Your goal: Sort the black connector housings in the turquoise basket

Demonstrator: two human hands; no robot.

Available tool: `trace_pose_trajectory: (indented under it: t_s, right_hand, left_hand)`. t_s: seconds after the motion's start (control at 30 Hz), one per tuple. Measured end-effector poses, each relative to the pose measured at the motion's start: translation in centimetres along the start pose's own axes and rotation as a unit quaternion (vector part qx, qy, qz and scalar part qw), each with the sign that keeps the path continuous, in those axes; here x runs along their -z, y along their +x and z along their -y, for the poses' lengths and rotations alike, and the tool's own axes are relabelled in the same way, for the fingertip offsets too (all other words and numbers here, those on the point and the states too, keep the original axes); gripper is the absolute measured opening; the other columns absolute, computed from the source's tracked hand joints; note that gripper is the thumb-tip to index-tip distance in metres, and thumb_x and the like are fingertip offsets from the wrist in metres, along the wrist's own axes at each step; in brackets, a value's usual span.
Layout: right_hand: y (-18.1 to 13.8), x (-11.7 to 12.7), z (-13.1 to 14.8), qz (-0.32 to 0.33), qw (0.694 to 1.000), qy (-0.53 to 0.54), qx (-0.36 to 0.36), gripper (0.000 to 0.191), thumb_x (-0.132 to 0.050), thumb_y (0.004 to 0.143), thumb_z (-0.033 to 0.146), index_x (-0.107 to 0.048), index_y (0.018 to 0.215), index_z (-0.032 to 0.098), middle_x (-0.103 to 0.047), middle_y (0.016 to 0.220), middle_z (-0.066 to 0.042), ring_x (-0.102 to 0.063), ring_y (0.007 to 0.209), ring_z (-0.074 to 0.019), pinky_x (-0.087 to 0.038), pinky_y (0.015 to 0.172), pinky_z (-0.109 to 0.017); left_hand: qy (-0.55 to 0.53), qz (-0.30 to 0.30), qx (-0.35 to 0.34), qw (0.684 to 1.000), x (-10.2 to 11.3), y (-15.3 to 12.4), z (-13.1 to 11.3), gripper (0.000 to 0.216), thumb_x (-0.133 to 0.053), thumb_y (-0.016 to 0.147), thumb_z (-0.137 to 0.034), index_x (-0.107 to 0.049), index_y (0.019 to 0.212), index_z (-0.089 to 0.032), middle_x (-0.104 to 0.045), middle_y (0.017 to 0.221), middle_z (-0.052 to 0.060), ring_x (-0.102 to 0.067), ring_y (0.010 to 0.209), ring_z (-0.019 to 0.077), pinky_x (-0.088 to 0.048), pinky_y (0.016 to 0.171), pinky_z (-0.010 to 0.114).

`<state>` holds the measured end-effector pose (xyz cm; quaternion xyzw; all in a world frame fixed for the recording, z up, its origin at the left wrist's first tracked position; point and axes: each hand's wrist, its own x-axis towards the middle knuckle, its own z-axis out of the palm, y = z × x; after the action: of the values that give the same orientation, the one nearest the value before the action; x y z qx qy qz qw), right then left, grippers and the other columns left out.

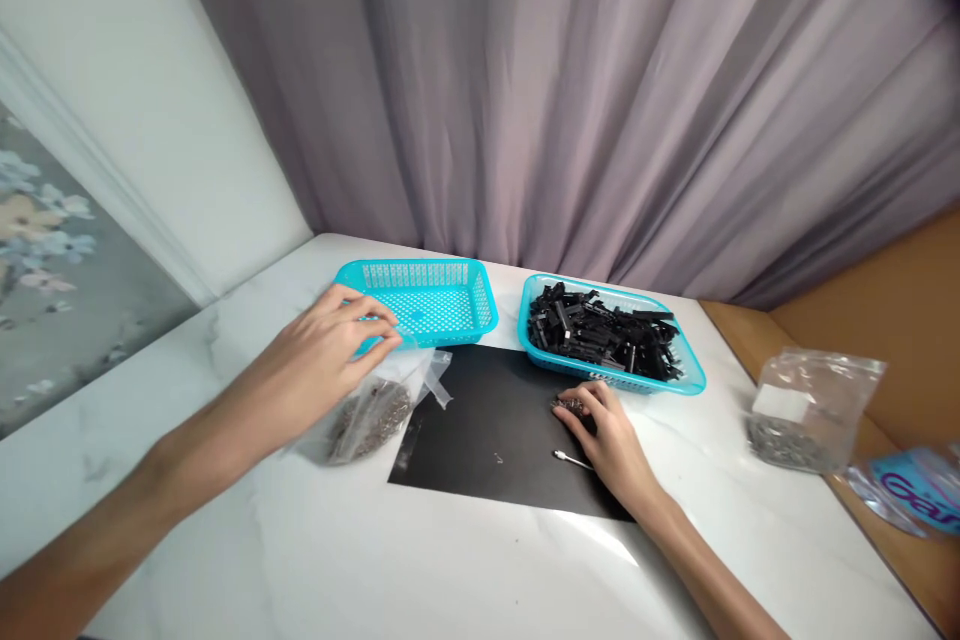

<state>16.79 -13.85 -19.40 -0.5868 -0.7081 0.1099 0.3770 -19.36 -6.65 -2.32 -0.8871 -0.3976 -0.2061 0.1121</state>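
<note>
My left hand (341,340) is over a clear plastic bag (379,415) of small brownish metal pieces, its fingertips closed at the bag's upper edge. The bag leans on the tabletop at the left edge of a black mat (480,430). My right hand (604,425) rests on the mat's right side, thumb and fingers curled round a small clump of metal pieces (574,406). Just below that hand lies a short white stick-like piece with a metal tip (571,460). A tiny metal piece (498,458) lies alone on the mat.
Behind the mat stand a blue basket (487,325) with nothing visible in it and another blue basket (694,380) full of black plastic parts. To the right are a second clear bag (795,445) of metal pieces and a bottle (911,490). A curtain (510,100) hangs behind.
</note>
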Motion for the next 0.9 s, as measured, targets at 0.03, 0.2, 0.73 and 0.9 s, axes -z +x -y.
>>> trace_pose_trajectory:
  t_s: [0.03,0.2,0.73,0.9]
  right_hand:
    - [0.1,0.0,-0.1,0.001,1.0,0.007,-0.002,0.023,-0.054,0.104,0.042,-0.065,0.111,0.024,-0.058,0.11,-0.009,-0.06,0.096,-0.0245,-0.052,0.086,-0.04]
    - [0.4,0.2,-0.5,0.016,0.999,0.033,-0.002,0.019,-0.052,0.105,0.04,-0.062,0.109,0.024,-0.057,0.11,-0.008,-0.059,0.097,-0.0237,-0.051,0.088,-0.039]
    - [0.4,0.9,0.3,-0.036,0.998,-0.049,-0.03,0.042,-0.069,0.092,0.052,-0.062,0.122,0.023,-0.056,0.114,-0.01,-0.058,0.105,-0.0283,-0.052,0.09,-0.044]
    - [0.5,0.8,0.2,-0.002,0.999,0.005,-0.048,0.028,-0.06,0.101,0.045,-0.061,0.12,0.024,-0.057,0.112,-0.008,-0.058,0.104,-0.0254,-0.052,0.091,-0.041]
  left_hand:
    - [0.01,-0.026,-0.004,1.0,0.2,0.2,-0.6,0.046,-0.038,0.108,-0.044,-0.076,0.093,-0.022,-0.072,0.104,0.006,-0.054,0.106,0.0291,-0.047,0.092,0.047]
    - [0.015,-0.054,-0.127,0.99,-0.8,0.0,-6.7,0.031,-0.041,0.108,-0.019,-0.072,0.106,-0.019,-0.07,0.11,0.007,-0.057,0.107,0.0277,-0.047,0.095,0.046]
    - [-0.238,0.12,-0.097,0.959,-12.2,-4.2,-9.5,0.02,-0.045,0.107,-0.017,-0.061,0.097,-0.021,-0.063,0.101,0.002,-0.057,0.095,0.0195,-0.043,0.086,0.033]
    - [-0.19,0.095,-0.1,0.972,-14.1,-5.1,-9.9,0.022,-0.04,0.11,-0.024,-0.057,0.097,-0.019,-0.058,0.094,0.005,-0.056,0.084,0.02,-0.042,0.076,0.033]
